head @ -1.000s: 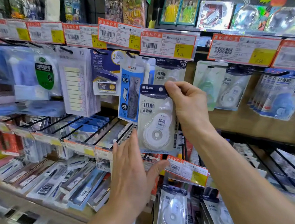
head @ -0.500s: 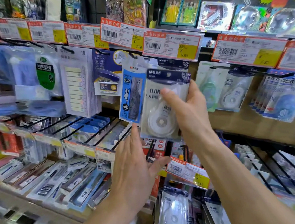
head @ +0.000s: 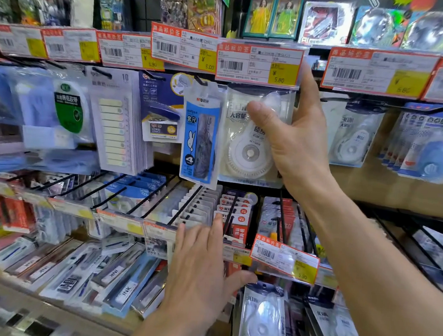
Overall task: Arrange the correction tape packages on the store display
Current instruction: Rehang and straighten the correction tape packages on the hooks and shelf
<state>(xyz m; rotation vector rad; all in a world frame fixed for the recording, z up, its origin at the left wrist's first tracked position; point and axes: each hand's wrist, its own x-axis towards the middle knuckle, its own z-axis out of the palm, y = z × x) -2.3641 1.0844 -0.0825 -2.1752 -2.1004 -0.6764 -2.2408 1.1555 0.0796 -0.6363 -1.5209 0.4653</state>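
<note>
Raised since a second ago: correction tape package [head: 252, 141] now hangs high, its top tucked under the 5.80 price tag [head: 259, 64], just right of the blue ruler pack [head: 202, 134]. Right hand [head: 300, 140] grip pinches it, thumb across the front. Left hand [head: 200, 270] flat, released, near the lower pegs. Hook hidden; likely best to keep the card square, then slide it far back.

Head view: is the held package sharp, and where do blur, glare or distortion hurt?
In the head view, the correction tape package gripped by the right hand is fairly sharp, with mild glare on its clear plastic; the price tag above it reads 5.80; the far-left tags are smeared; the wide lens bends lines near the edges.
</note>
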